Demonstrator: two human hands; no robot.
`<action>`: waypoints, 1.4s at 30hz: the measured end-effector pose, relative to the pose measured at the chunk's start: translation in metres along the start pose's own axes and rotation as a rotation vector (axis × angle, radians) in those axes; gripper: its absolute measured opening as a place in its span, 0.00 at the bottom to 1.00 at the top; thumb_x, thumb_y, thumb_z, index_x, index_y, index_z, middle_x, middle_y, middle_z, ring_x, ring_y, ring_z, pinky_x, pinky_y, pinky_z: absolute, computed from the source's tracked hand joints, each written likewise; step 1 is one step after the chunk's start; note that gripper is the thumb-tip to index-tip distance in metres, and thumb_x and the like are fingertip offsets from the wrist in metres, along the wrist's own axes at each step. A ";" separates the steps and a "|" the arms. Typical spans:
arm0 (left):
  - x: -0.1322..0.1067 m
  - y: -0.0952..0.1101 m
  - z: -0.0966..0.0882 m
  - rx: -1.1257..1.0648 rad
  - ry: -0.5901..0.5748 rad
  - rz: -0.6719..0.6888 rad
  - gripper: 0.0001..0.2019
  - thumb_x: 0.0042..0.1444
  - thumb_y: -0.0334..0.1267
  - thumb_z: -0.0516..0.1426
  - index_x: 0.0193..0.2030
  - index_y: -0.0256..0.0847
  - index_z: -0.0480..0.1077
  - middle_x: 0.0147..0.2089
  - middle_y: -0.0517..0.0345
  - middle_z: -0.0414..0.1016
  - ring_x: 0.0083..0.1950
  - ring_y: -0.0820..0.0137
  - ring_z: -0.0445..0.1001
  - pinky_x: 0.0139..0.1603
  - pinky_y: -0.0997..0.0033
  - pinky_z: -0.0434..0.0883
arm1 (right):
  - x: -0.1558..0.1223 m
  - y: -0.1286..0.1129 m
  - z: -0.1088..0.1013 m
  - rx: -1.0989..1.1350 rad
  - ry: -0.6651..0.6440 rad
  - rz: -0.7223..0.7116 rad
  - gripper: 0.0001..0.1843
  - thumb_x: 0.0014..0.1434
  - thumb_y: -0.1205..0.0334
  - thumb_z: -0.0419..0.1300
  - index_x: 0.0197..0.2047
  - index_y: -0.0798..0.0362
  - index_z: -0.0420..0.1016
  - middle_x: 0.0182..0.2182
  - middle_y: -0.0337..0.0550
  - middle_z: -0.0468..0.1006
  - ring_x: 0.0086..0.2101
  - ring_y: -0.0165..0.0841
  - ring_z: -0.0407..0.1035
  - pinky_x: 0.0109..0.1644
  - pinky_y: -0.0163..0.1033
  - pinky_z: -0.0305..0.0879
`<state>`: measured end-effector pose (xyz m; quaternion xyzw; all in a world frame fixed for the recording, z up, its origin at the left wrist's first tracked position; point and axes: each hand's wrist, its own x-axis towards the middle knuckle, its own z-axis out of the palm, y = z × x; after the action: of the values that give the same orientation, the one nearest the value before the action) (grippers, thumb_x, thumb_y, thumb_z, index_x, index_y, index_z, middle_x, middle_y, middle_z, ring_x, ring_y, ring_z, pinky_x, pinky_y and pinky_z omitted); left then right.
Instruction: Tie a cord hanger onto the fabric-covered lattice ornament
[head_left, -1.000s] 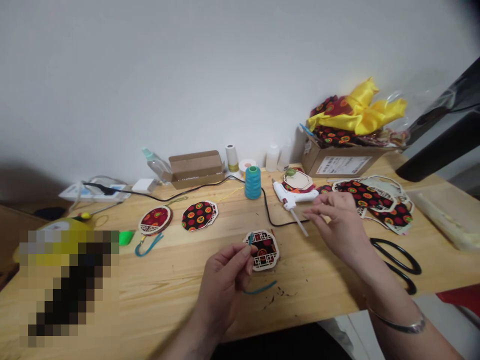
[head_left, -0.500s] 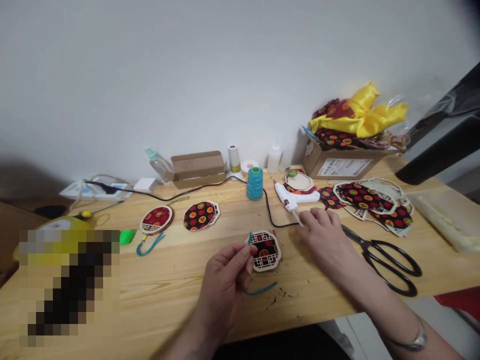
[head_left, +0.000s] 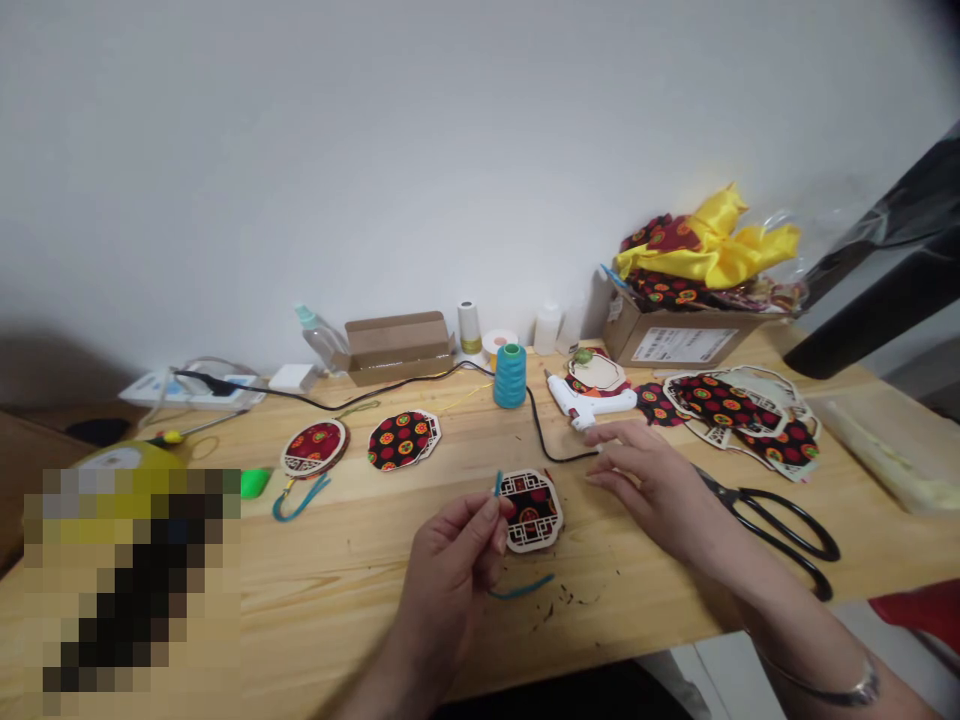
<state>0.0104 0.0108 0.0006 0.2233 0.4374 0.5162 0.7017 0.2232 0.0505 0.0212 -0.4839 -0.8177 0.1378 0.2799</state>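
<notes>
My left hand [head_left: 461, 550] pinches a teal cord [head_left: 498, 483] between thumb and fingers, with one short end standing up above the thumb. The cord's other end lies on the table below the hand. Just right of those fingers is a wooden lattice ornament [head_left: 534, 512] backed with dark patterned fabric, its left edge partly covered by them. My right hand [head_left: 651, 492] is open, fingers apart and curved, beside the handle of a white glue gun [head_left: 600, 403]. Black-handled scissors [head_left: 787, 520] lie partly under the right forearm.
A teal thread spool [head_left: 511, 377] stands behind the ornament. Finished-looking fabric ornaments [head_left: 315, 446] lie to the left, fabric pieces with wooden frames [head_left: 724, 405] to the right. A cardboard box [head_left: 682, 335] of fabric stands at the back right. The glue gun's black cable [head_left: 541, 440] crosses the table.
My right hand has moved away from the glue gun's handle, and its fingers have spread. My left hand keeps its pinch on the teal cord. The view has shifted slightly.
</notes>
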 end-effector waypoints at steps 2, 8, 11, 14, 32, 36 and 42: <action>0.000 0.000 0.000 0.004 -0.002 0.007 0.05 0.49 0.35 0.60 0.29 0.34 0.74 0.18 0.64 0.62 0.18 0.84 0.50 0.17 0.81 0.46 | 0.002 -0.007 -0.006 0.130 -0.025 0.079 0.08 0.59 0.66 0.53 0.29 0.53 0.69 0.33 0.41 0.72 0.35 0.30 0.65 0.39 0.35 0.61; 0.001 0.002 0.001 0.064 -0.020 0.094 0.05 0.52 0.36 0.59 0.32 0.36 0.74 0.22 0.62 0.67 0.19 0.83 0.49 0.19 0.80 0.48 | 0.008 -0.024 -0.009 0.197 -0.126 0.092 0.08 0.59 0.64 0.54 0.29 0.52 0.70 0.26 0.36 0.71 0.29 0.27 0.64 0.34 0.32 0.58; 0.002 0.005 0.003 0.151 -0.041 0.166 0.06 0.52 0.36 0.59 0.35 0.37 0.75 0.24 0.61 0.69 0.20 0.82 0.48 0.21 0.78 0.50 | 0.011 -0.036 -0.004 0.047 -0.194 -0.038 0.09 0.60 0.66 0.53 0.29 0.53 0.70 0.26 0.38 0.70 0.29 0.29 0.62 0.33 0.33 0.55; 0.002 0.006 0.007 0.237 -0.071 0.183 0.07 0.51 0.38 0.59 0.34 0.38 0.75 0.25 0.60 0.70 0.20 0.81 0.48 0.21 0.77 0.50 | 0.016 -0.046 0.000 -0.067 -0.228 -0.163 0.10 0.60 0.70 0.51 0.29 0.53 0.70 0.27 0.39 0.70 0.30 0.29 0.62 0.35 0.35 0.54; 0.009 0.008 0.009 0.075 -0.057 0.069 0.08 0.49 0.38 0.60 0.28 0.33 0.73 0.15 0.69 0.53 0.18 0.82 0.44 0.19 0.78 0.43 | 0.034 -0.020 0.008 0.219 0.230 0.097 0.06 0.57 0.67 0.54 0.30 0.54 0.70 0.27 0.39 0.72 0.30 0.29 0.64 0.36 0.34 0.59; 0.012 0.006 0.006 0.041 -0.052 0.086 0.08 0.49 0.37 0.60 0.29 0.33 0.73 0.16 0.69 0.55 0.18 0.82 0.44 0.19 0.79 0.44 | 0.027 -0.020 0.005 0.383 0.325 0.343 0.08 0.55 0.61 0.56 0.29 0.54 0.72 0.24 0.39 0.72 0.26 0.29 0.63 0.31 0.34 0.58; 0.011 0.003 0.004 0.150 -0.049 0.142 0.08 0.51 0.39 0.59 0.30 0.36 0.75 0.16 0.68 0.56 0.18 0.81 0.47 0.19 0.80 0.48 | 0.020 -0.046 0.019 0.904 -0.093 0.560 0.12 0.49 0.55 0.61 0.24 0.54 0.76 0.21 0.39 0.74 0.25 0.30 0.65 0.31 0.35 0.60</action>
<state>0.0127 0.0229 0.0008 0.3182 0.4406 0.5247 0.6552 0.1717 0.0461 0.0355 -0.5083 -0.5279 0.5668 0.3764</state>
